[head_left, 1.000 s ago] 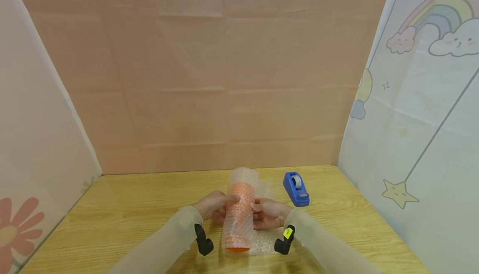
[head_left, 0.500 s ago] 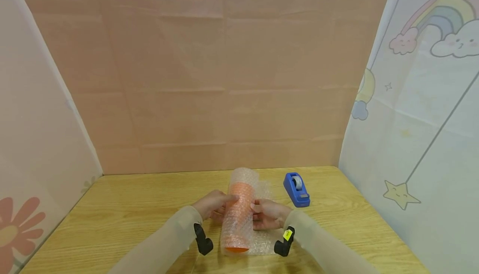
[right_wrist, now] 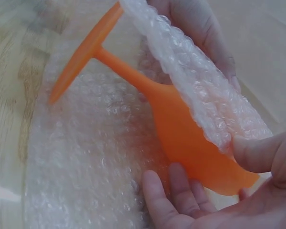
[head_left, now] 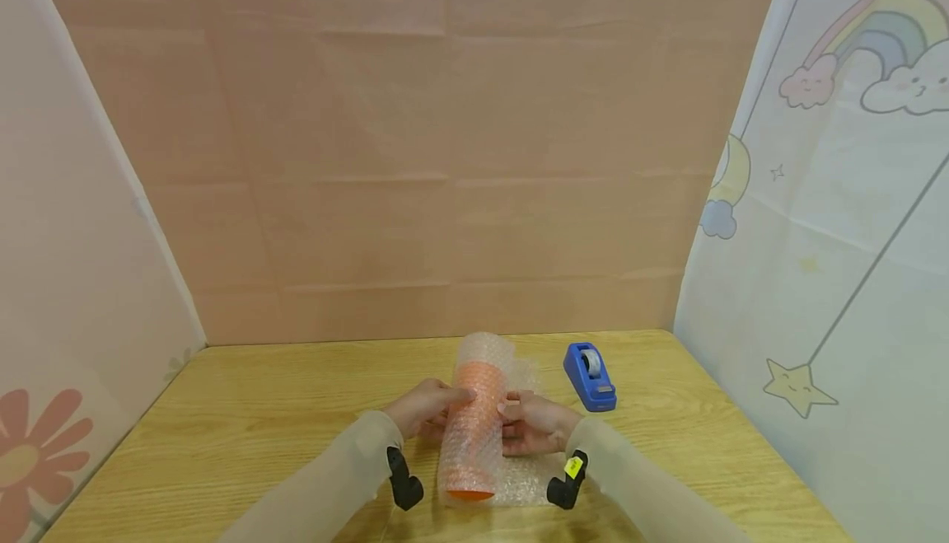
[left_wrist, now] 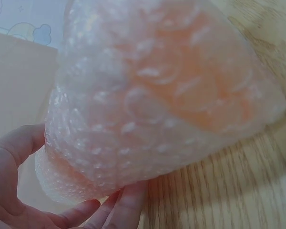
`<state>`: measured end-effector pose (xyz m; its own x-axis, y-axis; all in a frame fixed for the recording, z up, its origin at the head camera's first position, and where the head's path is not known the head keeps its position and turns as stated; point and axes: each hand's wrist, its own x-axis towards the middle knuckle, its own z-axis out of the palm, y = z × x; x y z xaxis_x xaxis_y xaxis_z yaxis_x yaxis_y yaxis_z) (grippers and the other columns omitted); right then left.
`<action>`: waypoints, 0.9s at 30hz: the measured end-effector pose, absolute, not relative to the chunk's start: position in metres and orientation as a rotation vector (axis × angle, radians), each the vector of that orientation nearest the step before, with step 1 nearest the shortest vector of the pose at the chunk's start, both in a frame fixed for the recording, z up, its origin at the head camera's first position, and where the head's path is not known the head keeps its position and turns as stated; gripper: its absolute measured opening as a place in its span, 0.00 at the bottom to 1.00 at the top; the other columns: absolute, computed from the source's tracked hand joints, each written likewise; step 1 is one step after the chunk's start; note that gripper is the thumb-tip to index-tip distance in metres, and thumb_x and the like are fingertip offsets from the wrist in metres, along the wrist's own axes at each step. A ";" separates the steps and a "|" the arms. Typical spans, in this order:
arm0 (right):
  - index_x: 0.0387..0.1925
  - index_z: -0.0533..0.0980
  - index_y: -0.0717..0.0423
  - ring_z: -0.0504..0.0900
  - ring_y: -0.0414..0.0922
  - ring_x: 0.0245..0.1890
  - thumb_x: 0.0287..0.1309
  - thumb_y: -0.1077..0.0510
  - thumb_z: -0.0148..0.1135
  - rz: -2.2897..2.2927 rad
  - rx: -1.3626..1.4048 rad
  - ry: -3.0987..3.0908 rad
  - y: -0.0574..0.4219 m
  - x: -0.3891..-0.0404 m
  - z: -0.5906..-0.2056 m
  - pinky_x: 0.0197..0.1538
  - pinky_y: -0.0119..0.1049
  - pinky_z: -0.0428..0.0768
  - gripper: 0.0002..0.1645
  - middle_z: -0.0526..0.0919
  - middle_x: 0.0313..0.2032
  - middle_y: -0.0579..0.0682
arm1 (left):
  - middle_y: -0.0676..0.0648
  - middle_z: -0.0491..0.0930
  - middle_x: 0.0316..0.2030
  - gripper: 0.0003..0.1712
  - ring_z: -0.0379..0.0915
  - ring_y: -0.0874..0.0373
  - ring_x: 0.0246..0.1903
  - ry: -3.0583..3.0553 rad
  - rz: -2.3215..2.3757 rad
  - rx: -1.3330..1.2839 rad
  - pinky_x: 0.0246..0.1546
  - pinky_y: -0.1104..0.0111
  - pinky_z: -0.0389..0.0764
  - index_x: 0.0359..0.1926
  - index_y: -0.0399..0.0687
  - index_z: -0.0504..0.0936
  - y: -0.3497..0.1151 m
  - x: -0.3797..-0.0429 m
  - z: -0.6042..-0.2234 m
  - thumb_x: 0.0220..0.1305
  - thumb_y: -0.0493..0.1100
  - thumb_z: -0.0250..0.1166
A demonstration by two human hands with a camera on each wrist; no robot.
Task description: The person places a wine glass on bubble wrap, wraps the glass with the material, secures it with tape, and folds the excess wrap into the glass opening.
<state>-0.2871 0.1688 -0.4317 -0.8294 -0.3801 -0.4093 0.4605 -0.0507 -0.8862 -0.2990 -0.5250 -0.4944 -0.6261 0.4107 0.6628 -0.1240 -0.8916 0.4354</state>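
An orange goblet lies on its side within a sheet of bubble wrap. Seen from the right wrist, its stem, round foot and part of the bowl show under the lifted flap of wrap. My left hand grips the wrapped goblet from the left, thumb on top and fingers underneath. On the opposite side, my right hand has its thumb on the edge of the flap and its curled fingers at the underside of the bowl. The loose end of the wrap spreads flat beneath the right hand.
A blue tape dispenser with a roll of tape stands to the right, beyond the right hand. The wooden table is bounded by a brown back panel and patterned side panels.
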 end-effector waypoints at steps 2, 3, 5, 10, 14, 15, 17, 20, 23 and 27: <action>0.65 0.38 0.56 0.76 0.52 0.46 0.71 0.59 0.50 -1.953 0.120 1.692 0.167 -0.287 -0.432 0.48 0.46 0.78 0.35 0.74 0.47 0.60 | 0.41 0.53 0.73 0.42 0.57 0.38 0.68 0.512 2.537 1.162 0.62 0.42 0.64 0.75 0.63 0.49 -0.526 -0.300 -0.496 0.69 0.25 0.18; 0.63 0.37 0.55 0.76 0.52 0.45 0.71 0.59 0.49 -1.960 0.130 1.714 0.167 -0.286 -0.432 0.47 0.47 0.79 0.35 0.73 0.47 0.61 | 0.42 0.54 0.73 0.42 0.58 0.39 0.68 0.549 2.546 1.159 0.61 0.43 0.65 0.75 0.63 0.49 -0.526 -0.300 -0.496 0.68 0.25 0.18; 0.59 0.37 0.55 0.76 0.53 0.44 0.71 0.60 0.49 -1.966 0.137 1.761 0.165 -0.285 -0.432 0.46 0.47 0.80 0.32 0.73 0.48 0.63 | 0.43 0.55 0.72 0.42 0.60 0.40 0.67 0.606 2.556 1.145 0.60 0.44 0.67 0.75 0.62 0.50 -0.528 -0.300 -0.496 0.68 0.25 0.19; 0.57 0.36 0.51 0.78 0.52 0.41 0.72 0.60 0.46 -1.942 0.093 1.867 0.163 -0.283 -0.434 0.42 0.45 0.82 0.30 0.74 0.48 0.64 | 0.44 0.56 0.72 0.42 0.61 0.42 0.67 0.640 2.540 1.115 0.60 0.44 0.68 0.75 0.63 0.50 -0.530 -0.300 -0.496 0.68 0.26 0.17; 0.62 0.36 0.44 0.80 0.50 0.40 0.73 0.61 0.44 -1.951 0.021 1.849 0.163 -0.284 -0.435 0.40 0.44 0.81 0.31 0.75 0.48 0.62 | 0.45 0.55 0.73 0.42 0.59 0.42 0.68 0.625 2.508 1.110 0.61 0.44 0.67 0.75 0.67 0.45 -0.532 -0.299 -0.497 0.68 0.27 0.14; 0.63 0.36 0.42 0.80 0.50 0.41 0.73 0.61 0.43 -1.952 0.009 1.840 0.164 -0.285 -0.435 0.40 0.44 0.81 0.32 0.75 0.48 0.61 | 0.45 0.54 0.73 0.42 0.59 0.42 0.68 0.605 2.497 1.108 0.62 0.44 0.66 0.75 0.68 0.44 -0.532 -0.299 -0.497 0.68 0.28 0.13; 0.65 0.36 0.40 0.80 0.50 0.41 0.73 0.60 0.44 -1.949 -0.011 1.831 0.165 -0.285 -0.435 0.41 0.44 0.81 0.34 0.75 0.49 0.61 | 0.45 0.54 0.73 0.42 0.59 0.42 0.68 0.591 2.502 1.105 0.62 0.44 0.66 0.75 0.68 0.44 -0.532 -0.298 -0.498 0.68 0.29 0.12; 0.67 0.36 0.40 0.81 0.50 0.41 0.73 0.59 0.45 -1.931 -0.022 1.837 0.166 -0.286 -0.434 0.41 0.44 0.82 0.36 0.75 0.51 0.61 | 0.43 0.55 0.72 0.42 0.59 0.40 0.68 0.583 2.537 1.112 0.61 0.43 0.66 0.75 0.65 0.47 -0.530 -0.298 -0.499 0.68 0.27 0.15; 0.68 0.36 0.42 0.81 0.50 0.42 0.72 0.60 0.46 -1.916 -0.025 1.853 0.166 -0.287 -0.433 0.43 0.46 0.82 0.36 0.74 0.53 0.63 | 0.41 0.54 0.72 0.41 0.57 0.38 0.68 0.529 2.548 1.153 0.61 0.42 0.65 0.75 0.62 0.49 -0.527 -0.300 -0.500 0.68 0.25 0.19; 0.68 0.43 0.49 0.76 0.53 0.47 0.68 0.61 0.52 -1.825 -0.003 2.045 0.166 -0.288 -0.430 0.47 0.49 0.80 0.37 0.64 0.57 0.66 | 0.41 0.47 0.74 0.43 0.52 0.39 0.70 0.527 2.492 1.253 0.64 0.44 0.61 0.76 0.60 0.44 -0.526 -0.303 -0.501 0.67 0.21 0.20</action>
